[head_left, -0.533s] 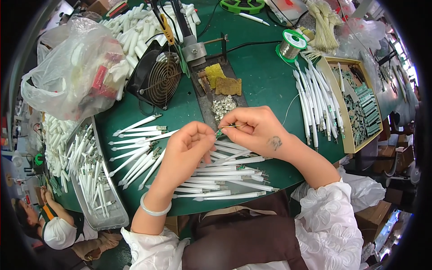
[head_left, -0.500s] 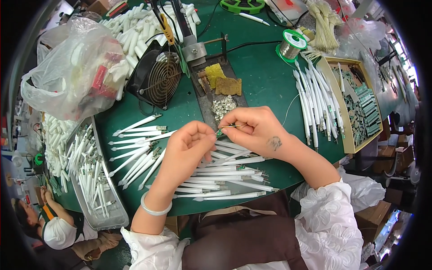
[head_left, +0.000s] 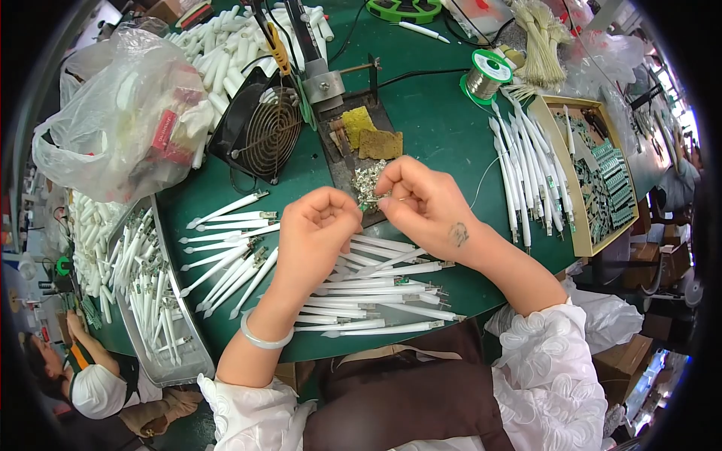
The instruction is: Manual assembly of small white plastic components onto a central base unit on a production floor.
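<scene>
My left hand (head_left: pixel 320 229) is closed, its thumb and index finger pinched on a small green circuit board (head_left: pixel 364 207). Beside it, my right hand (head_left: pixel 423 207) is closed too, with a thin metal piece (head_left: pixel 404 199) between its fingers, mostly hidden. Its fingertips are at the edge of a heap of tiny silvery parts (head_left: pixel 368 180) on a dark base plate (head_left: pixel 342 161). Below both hands lie rows of white pen-shaped sticks (head_left: pixel 372 289) with small boards at their ends. More such sticks (head_left: pixel 226 218) lie to the left of my left hand.
A black fan (head_left: pixel 259 124) stands beside a metal stand (head_left: pixel 323 86). Yellow sponges (head_left: pixel 380 143) lie on the plate. Further right are a solder spool (head_left: pixel 489 71), white sticks (head_left: pixel 526 165) and a box of boards (head_left: pixel 579 240). A metal tray (head_left: pixel 199 361) and plastic bag (head_left: pixel 90 150) sit left.
My right hand has moved up and slightly away from my left hand, toward the heap of tiny parts. My left hand has shifted up a little, the green board still at its fingertips.
</scene>
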Demonstrator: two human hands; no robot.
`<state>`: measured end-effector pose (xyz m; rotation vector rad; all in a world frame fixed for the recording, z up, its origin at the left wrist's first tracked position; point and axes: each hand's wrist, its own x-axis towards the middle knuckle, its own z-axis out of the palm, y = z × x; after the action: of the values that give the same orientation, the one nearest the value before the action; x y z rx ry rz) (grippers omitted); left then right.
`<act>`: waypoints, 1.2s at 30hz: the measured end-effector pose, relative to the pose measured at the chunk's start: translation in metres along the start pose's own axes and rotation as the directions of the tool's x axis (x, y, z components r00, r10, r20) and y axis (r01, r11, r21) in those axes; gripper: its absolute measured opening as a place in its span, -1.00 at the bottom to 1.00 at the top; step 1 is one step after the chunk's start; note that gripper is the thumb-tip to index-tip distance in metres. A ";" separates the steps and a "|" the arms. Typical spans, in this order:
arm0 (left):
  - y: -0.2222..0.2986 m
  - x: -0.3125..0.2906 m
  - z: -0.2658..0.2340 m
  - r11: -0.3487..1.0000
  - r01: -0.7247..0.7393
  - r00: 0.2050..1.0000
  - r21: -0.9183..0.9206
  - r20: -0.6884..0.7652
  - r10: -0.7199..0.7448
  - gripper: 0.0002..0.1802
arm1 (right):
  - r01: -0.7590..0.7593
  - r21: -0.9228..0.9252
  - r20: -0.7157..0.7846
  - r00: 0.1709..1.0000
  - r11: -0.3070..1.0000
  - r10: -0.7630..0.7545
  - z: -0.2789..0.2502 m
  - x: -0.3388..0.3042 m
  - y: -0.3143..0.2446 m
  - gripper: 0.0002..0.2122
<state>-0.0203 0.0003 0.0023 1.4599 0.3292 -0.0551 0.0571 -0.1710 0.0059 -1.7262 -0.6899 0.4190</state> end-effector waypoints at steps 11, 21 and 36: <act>0.005 0.021 0.000 0.996 0.031 0.999 -0.086 -0.035 -0.034 -1.00 | 0.264 -0.240 -0.136 0.944 0.934 -0.301 0.008 0.011 0.011 -0.92; 0.012 0.021 0.004 0.993 -0.002 0.997 -0.118 -0.078 -0.007 -0.96 | 0.279 -0.295 -0.149 0.931 0.914 -0.332 0.008 0.012 0.007 -0.91; 0.008 0.021 0.002 0.992 0.022 0.996 -0.125 -0.086 -0.032 -0.98 | 0.319 -0.279 -0.186 0.907 0.906 -0.377 0.011 0.014 0.015 -0.93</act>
<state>0.0016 0.0029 0.0053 1.3375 0.4171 0.0077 0.0641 -0.1559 -0.0103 -1.7936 -0.8841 -0.1286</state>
